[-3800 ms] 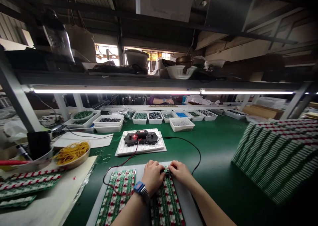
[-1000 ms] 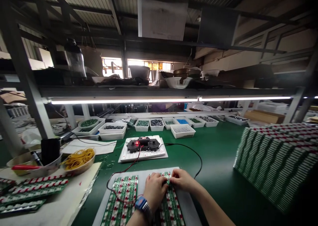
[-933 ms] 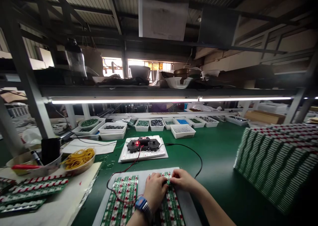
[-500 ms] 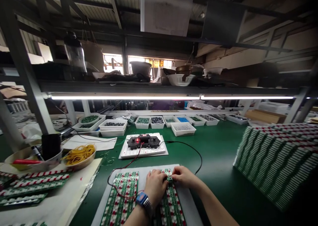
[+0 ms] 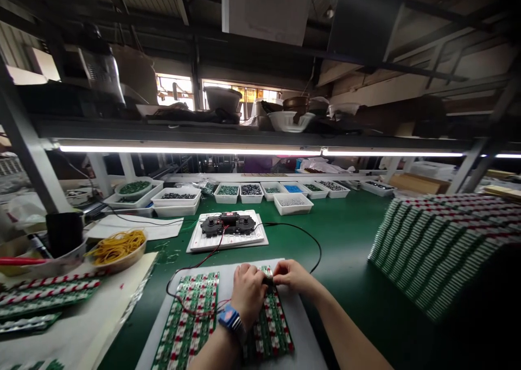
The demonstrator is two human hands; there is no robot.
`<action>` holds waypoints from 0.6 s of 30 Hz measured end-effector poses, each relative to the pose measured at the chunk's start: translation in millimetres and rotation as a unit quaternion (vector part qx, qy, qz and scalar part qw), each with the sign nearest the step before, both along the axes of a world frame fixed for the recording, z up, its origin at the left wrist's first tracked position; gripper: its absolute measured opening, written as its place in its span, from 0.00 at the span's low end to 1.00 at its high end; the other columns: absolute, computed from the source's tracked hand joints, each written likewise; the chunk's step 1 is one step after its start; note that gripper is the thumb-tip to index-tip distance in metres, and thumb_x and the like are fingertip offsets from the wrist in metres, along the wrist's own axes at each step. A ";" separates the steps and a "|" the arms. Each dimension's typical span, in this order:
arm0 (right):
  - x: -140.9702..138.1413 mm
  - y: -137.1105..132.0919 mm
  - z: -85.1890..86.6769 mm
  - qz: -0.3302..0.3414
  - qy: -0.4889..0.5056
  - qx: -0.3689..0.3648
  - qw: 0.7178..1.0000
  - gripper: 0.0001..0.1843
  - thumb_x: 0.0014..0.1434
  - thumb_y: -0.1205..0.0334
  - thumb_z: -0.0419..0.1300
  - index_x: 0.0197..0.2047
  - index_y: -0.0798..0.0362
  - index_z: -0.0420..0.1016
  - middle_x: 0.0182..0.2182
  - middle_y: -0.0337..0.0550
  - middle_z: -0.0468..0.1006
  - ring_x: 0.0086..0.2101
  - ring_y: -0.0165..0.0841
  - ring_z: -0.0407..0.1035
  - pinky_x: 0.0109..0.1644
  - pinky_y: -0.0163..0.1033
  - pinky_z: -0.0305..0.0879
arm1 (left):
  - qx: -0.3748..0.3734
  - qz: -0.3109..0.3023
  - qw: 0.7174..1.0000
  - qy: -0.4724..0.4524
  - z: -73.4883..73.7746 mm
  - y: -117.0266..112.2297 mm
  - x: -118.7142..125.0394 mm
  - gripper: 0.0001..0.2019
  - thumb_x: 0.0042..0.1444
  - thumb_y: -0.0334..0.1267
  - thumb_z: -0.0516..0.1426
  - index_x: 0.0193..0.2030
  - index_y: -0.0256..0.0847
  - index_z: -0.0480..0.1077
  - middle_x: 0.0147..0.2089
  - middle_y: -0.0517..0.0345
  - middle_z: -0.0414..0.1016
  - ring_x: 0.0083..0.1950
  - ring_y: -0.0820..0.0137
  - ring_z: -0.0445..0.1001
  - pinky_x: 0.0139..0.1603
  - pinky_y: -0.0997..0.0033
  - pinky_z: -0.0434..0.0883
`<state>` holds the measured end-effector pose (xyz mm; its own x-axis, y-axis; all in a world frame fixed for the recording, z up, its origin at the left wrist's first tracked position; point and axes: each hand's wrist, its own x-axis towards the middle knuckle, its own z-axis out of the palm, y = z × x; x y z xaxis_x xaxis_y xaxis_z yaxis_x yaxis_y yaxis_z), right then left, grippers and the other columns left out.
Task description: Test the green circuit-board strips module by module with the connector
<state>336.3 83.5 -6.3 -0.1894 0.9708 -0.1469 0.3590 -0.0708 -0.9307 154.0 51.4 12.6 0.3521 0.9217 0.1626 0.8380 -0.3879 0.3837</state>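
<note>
My left hand (image 5: 248, 289), with a blue-faced watch (image 5: 230, 318) on its wrist, is closed with fingers curled over the top of the right circuit board panel (image 5: 273, 326). My right hand (image 5: 293, 275) meets it from the right in a pinch. A small dark part (image 5: 267, 280) sits between the fingertips, mostly hidden. A second circuit board panel (image 5: 189, 313) lies to the left, crossed by a red and black wire (image 5: 175, 294). Both panels, green with white and red pieces, rest on a pale sheet (image 5: 303, 337).
Behind stands a black device (image 5: 228, 224) with two round knobs, on a white foam tray (image 5: 255, 236). White bins (image 5: 293, 204) of small parts line the back. A tall stack of boards (image 5: 431, 250) stands right; a bowl of yellow rubber bands (image 5: 118, 248) is left.
The whole view has shifted a little, so things appear further left and higher. The small part looks tilted and darker between my fingers. The red glow on the black device's left side is gone.
</note>
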 end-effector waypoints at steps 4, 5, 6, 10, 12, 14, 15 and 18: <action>2.1 -4.0 8.2 0.019 0.014 0.026 0.999 0.04 0.43 0.64 0.64 0.23 0.55 0.74 0.19 0.34 0.72 0.25 0.28 0.63 0.31 0.32 0.58 | 0.012 -0.016 1.000 -0.010 2.7 -1.9 -4.9 0.09 0.62 0.36 0.56 0.43 0.47 0.78 0.44 0.55 0.77 0.53 0.59 0.67 0.61 0.53 0.59; 3.1 -5.9 11.0 0.032 0.018 0.024 0.999 0.05 0.44 0.63 0.64 0.23 0.56 0.74 0.19 0.34 0.72 0.25 0.28 0.63 0.31 0.32 0.58 | 0.011 -0.020 1.000 -0.016 3.2 -2.7 -6.0 0.09 0.62 0.37 0.56 0.44 0.48 0.78 0.44 0.56 0.77 0.52 0.59 0.68 0.60 0.53 0.59; 4.3 -7.7 13.5 0.047 0.020 0.017 0.999 0.05 0.44 0.63 0.64 0.24 0.56 0.75 0.20 0.35 0.73 0.25 0.28 0.64 0.32 0.32 0.59 | 0.009 -0.025 0.999 -0.019 3.5 -3.6 -6.8 0.09 0.62 0.37 0.56 0.43 0.49 0.78 0.43 0.56 0.77 0.52 0.59 0.68 0.60 0.54 0.60; 8.4 -12.4 17.2 0.085 0.007 -0.018 0.996 0.05 0.43 0.65 0.65 0.26 0.56 0.75 0.21 0.35 0.75 0.26 0.28 0.67 0.32 0.32 0.59 | -0.015 -0.043 0.999 -0.023 2.0 -5.7 -8.0 0.08 0.58 0.35 0.59 0.41 0.48 0.79 0.42 0.56 0.78 0.51 0.60 0.68 0.58 0.58 0.61; 9.0 -12.8 17.0 0.093 -0.005 -0.024 0.995 0.04 0.43 0.66 0.64 0.26 0.56 0.75 0.21 0.35 0.75 0.26 0.28 0.67 0.30 0.31 0.58 | -0.029 -0.046 0.998 -0.029 0.9 -5.4 -8.3 0.08 0.56 0.35 0.59 0.41 0.48 0.79 0.42 0.57 0.78 0.51 0.60 0.68 0.57 0.60 0.62; 8.8 -12.6 16.8 0.100 -0.020 -0.033 0.994 0.03 0.44 0.66 0.64 0.26 0.56 0.75 0.21 0.35 0.75 0.25 0.27 0.66 0.28 0.31 0.56 | -0.041 -0.049 0.997 -0.031 0.6 -4.7 -9.0 0.09 0.55 0.35 0.59 0.41 0.48 0.79 0.41 0.57 0.78 0.51 0.61 0.68 0.55 0.62 0.63; 8.5 -12.4 16.6 0.102 -0.028 -0.038 0.994 0.04 0.44 0.66 0.64 0.27 0.56 0.75 0.21 0.35 0.75 0.24 0.27 0.65 0.27 0.30 0.55 | -0.046 -0.051 0.997 -0.028 0.7 -4.3 -9.4 0.09 0.55 0.36 0.59 0.41 0.48 0.80 0.41 0.57 0.78 0.50 0.61 0.68 0.55 0.62 0.63; 7.7 -11.0 14.5 0.105 -0.041 -0.042 0.993 0.03 0.44 0.66 0.64 0.26 0.56 0.75 0.20 0.34 0.75 0.23 0.26 0.64 0.26 0.30 0.54 | -0.059 -0.055 0.997 -0.014 2.2 -3.9 -10.0 0.09 0.56 0.37 0.59 0.41 0.50 0.80 0.41 0.57 0.79 0.50 0.60 0.68 0.54 0.61 0.63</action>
